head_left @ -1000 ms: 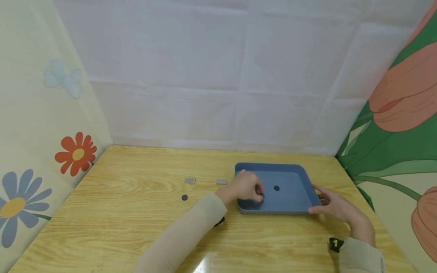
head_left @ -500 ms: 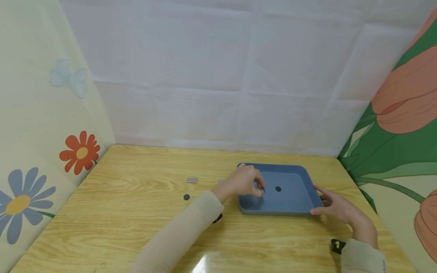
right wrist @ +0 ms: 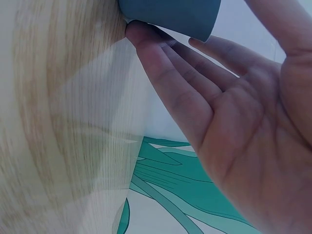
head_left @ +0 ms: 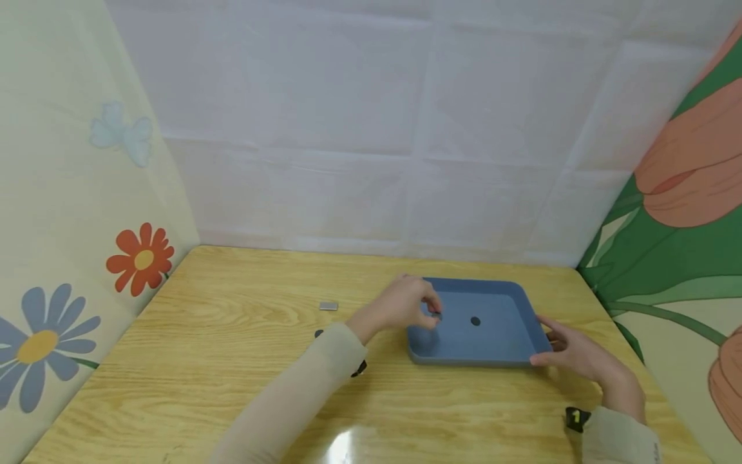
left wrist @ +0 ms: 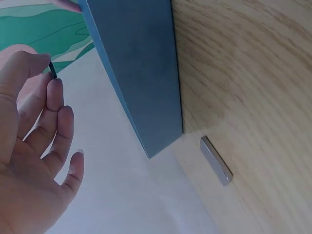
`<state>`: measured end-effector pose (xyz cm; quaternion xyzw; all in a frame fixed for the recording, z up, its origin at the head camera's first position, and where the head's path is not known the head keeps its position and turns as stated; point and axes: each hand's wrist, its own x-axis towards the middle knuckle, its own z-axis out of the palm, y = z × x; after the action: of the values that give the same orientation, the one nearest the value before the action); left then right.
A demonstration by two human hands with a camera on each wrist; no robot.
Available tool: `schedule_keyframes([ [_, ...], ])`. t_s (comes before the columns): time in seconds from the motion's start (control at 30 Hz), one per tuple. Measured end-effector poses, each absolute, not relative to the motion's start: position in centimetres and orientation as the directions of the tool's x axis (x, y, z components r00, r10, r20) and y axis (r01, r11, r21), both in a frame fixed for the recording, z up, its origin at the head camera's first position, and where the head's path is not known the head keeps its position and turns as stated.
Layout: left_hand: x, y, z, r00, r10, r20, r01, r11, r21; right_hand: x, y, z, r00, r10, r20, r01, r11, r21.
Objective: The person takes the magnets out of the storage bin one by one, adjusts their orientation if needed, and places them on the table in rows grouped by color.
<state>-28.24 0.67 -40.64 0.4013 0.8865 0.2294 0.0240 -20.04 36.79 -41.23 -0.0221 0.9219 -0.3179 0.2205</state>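
Note:
A small thin dark disc (head_left: 438,316) is pinched between thumb and fingertips of my left hand (head_left: 402,304), above the left part of a blue rectangular tray (head_left: 504,341). The left wrist view shows that disc (left wrist: 53,69) edge-on, beside the tray's outer wall (left wrist: 141,73). A second dark disc (head_left: 475,321) lies flat on the tray floor. My right hand (head_left: 580,353) grips the tray's right side near its front corner, the thumb at the front. In the right wrist view its fingers (right wrist: 180,92) reach under and along the tray edge (right wrist: 175,17).
Left of the tray, one silvery bar (head_left: 328,306) lies on the wooden table (head_left: 243,361). A dark disc (head_left: 319,333) there is partly covered by the left sleeve. Another bar (left wrist: 216,161) lies near the tray, hidden in the head view. Patterned cloth walls surround the table.
My left hand has risen from the tray floor and drawn slightly left with the disc, now covering the nearer bar in the head view. My right hand stays at the tray.

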Motion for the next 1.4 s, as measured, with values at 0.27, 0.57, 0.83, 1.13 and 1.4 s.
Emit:
schedule_keyframes([
  [0.27,-28.0,-0.9,-40.1,-0.686,0.705,0.181,0.701,0.574,0.422,-20.1,36.6,-41.1,-0.904,-0.187,-0.384,0.082,0.806,-0.587],
  [0.57,-27.8,-3.4,-39.6,-0.708,0.671,0.220,0.688,0.585,0.430,-20.2,36.7,-41.2,-0.902,-0.197,-0.385,0.075,0.806,-0.587],
  [0.83,-27.8,-5.7,-39.0,-0.734,0.634,0.243,0.670,0.617,0.413,-20.2,36.8,-41.3,-0.898,-0.196,-0.393,0.080,0.807,-0.585],
  [1.13,-27.6,-8.1,-38.6,-0.764,0.591,0.258,0.642,0.655,0.398,-20.3,37.0,-41.3,-0.897,-0.194,-0.396,0.085,0.805,-0.588],
  [1.4,-27.2,-9.4,-38.7,-0.782,0.572,0.247,0.621,0.684,0.381,-20.1,37.0,-41.2,-0.893,-0.198,-0.405,0.091,0.800,-0.593],
])
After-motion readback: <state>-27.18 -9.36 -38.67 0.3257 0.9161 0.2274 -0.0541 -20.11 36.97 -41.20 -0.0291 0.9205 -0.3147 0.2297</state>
